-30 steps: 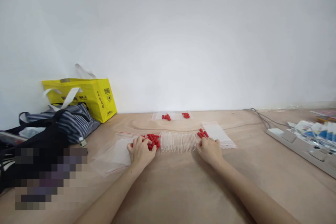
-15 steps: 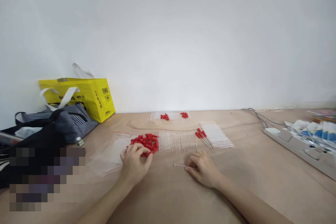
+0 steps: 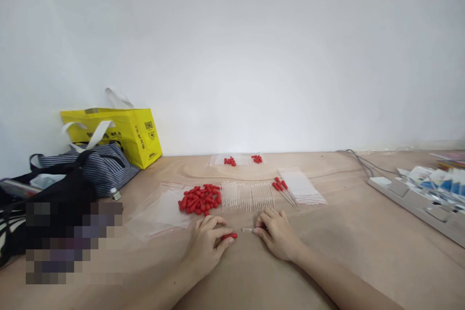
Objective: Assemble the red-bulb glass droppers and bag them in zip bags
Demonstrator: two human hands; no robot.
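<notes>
Pinched in my left hand (image 3: 210, 242) is a red rubber bulb (image 3: 230, 236), its end pointing right. My right hand (image 3: 276, 232) grips a thin clear tube (image 3: 248, 230), whose end points left at the bulb with a small gap between them. Beyond my left hand lies a pile of red bulbs (image 3: 199, 198). Clear tubes (image 3: 247, 195) lie side by side in a row to the right of the pile. Several tubes with red bulbs on them (image 3: 285, 191) rest beside a stack of clear bags (image 3: 301, 186).
More clear bags (image 3: 160, 210) lie left of the pile. Near the wall is a bag with red bulbs (image 3: 230, 161) and tubes. A yellow bag (image 3: 147, 143), a striped bag (image 3: 105, 167) and a black bag stand at left. A white power strip (image 3: 410, 208) is at right.
My left hand has moved from the pile toward the right and nearer me, now with a red bulb showing in its fingers. My right hand still holds the tube. The view has shifted slightly.
</notes>
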